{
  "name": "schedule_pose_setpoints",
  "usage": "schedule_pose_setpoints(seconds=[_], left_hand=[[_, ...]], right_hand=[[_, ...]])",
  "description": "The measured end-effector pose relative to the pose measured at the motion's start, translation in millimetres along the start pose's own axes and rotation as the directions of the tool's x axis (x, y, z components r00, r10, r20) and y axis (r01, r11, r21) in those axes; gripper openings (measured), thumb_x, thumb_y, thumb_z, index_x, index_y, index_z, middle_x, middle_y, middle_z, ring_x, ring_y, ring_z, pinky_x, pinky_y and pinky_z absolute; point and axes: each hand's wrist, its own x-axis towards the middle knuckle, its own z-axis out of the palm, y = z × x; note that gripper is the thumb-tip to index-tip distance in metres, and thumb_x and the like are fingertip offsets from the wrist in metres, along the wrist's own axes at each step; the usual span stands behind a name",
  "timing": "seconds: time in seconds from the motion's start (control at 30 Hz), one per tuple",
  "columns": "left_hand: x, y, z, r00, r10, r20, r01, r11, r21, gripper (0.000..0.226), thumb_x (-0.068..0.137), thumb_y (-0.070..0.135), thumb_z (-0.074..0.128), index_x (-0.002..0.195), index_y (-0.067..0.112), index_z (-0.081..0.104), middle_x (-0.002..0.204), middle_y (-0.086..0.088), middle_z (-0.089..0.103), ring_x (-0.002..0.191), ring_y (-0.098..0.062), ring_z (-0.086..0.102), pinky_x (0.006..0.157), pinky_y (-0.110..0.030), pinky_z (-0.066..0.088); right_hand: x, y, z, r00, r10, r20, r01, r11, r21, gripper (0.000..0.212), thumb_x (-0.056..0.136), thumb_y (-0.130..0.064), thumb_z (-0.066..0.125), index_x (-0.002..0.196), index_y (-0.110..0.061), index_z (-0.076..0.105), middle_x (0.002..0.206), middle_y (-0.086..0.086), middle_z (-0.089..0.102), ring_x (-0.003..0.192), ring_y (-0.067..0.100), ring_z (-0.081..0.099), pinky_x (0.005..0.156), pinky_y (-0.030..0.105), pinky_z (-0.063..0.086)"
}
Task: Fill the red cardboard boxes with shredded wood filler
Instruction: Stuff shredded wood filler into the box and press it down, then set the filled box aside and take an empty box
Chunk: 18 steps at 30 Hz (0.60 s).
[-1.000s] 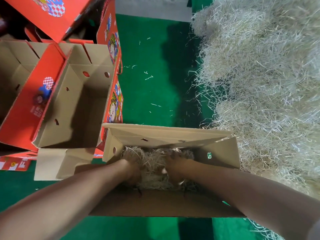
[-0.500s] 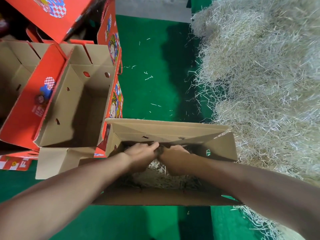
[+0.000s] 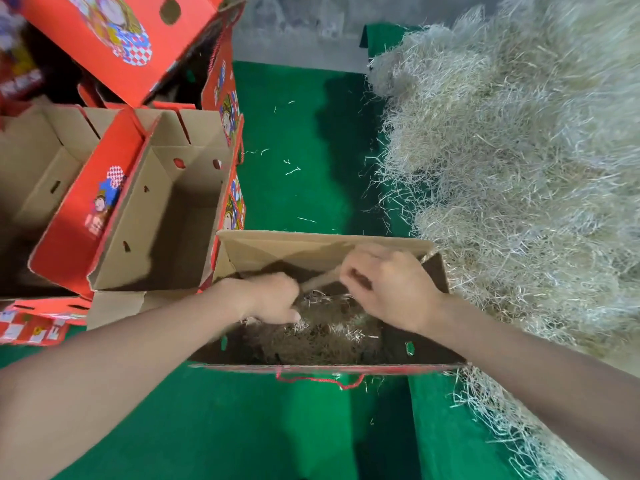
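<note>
A red cardboard box (image 3: 311, 247) stands open right in front of me, its brown inside showing. Shredded wood filler (image 3: 329, 330) covers its bottom. Both hands are inside the box, above the filler. My left hand (image 3: 270, 299) has curled fingers at the left end of a narrow inner flap (image 3: 322, 280). My right hand (image 3: 388, 289) curls its fingers round the right end of that flap, close to the far wall. A large pile of loose filler (image 3: 519, 168) lies just right of the box.
An empty open box (image 3: 180, 220) stands to the left, with another empty box (image 3: 34, 174) beyond it. A red box (image 3: 121, 36) leans tilted above them. The floor is green carpet (image 3: 294, 133) with stray strands. A red rope handle (image 3: 311, 377) hangs on the near wall.
Both hands rose from pressing the filler down, reached the far wall, and now hold an inner flap. The box's near flap has folded down, so its red outside and handle show.
</note>
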Motion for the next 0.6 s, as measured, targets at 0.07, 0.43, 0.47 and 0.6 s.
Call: schedule_pose_setpoints(seconds=[0.07,0.43,0.47,0.6], left_hand=[[-14,2,-14,0.999,0.051,0.004,-0.051,0.992,-0.114,0.032,0.091,0.039,0.049,0.072,0.014,0.056,0.072,-0.003,0.053,0.063,-0.019,0.048,0.066,-0.031,0.048],[-86,47,-63,0.991,0.058,-0.119,-0.1,0.918,-0.384,0.027,0.091,0.035,0.054,0.073,0.021,0.069,0.071,0.005,0.071,0.067,-0.009,0.067,0.056,-0.013,0.049],[-91,48,-66,0.979,0.063,-0.196,-0.124,0.941,-0.315,0.029,0.091,0.036,0.054,0.073,0.02,0.07,0.069,0.006,0.07,0.065,-0.009,0.065,0.056,-0.012,0.046],[-99,59,-72,0.933,0.079,-0.351,-0.152,0.971,-0.185,0.039,0.092,0.042,0.049,0.088,0.01,0.071,0.09,-0.007,0.071,0.084,-0.026,0.063,0.076,-0.034,0.05]], right_hand=[[-3,10,-15,0.957,0.01,-0.289,-0.033,0.997,-0.075,0.021,0.076,-0.016,0.067,0.096,-0.011,0.061,0.095,0.005,0.06,0.084,0.018,0.055,0.077,0.029,0.049],[-3,63,-37,0.876,0.454,0.162,-0.417,0.883,-0.216,0.017,0.091,-0.034,0.053,0.096,-0.019,0.058,0.072,-0.007,0.055,0.073,0.014,0.059,0.07,0.031,0.054],[-4,67,-39,0.858,0.487,0.161,-0.45,0.866,-0.218,0.022,0.09,-0.035,0.053,0.104,-0.019,0.059,0.079,-0.004,0.06,0.076,0.015,0.061,0.073,0.032,0.054],[-11,78,-50,0.803,0.565,0.191,-0.547,0.825,-0.142,0.04,0.09,-0.033,0.055,0.126,-0.013,0.054,0.118,0.008,0.06,0.107,0.024,0.057,0.091,0.035,0.046]])
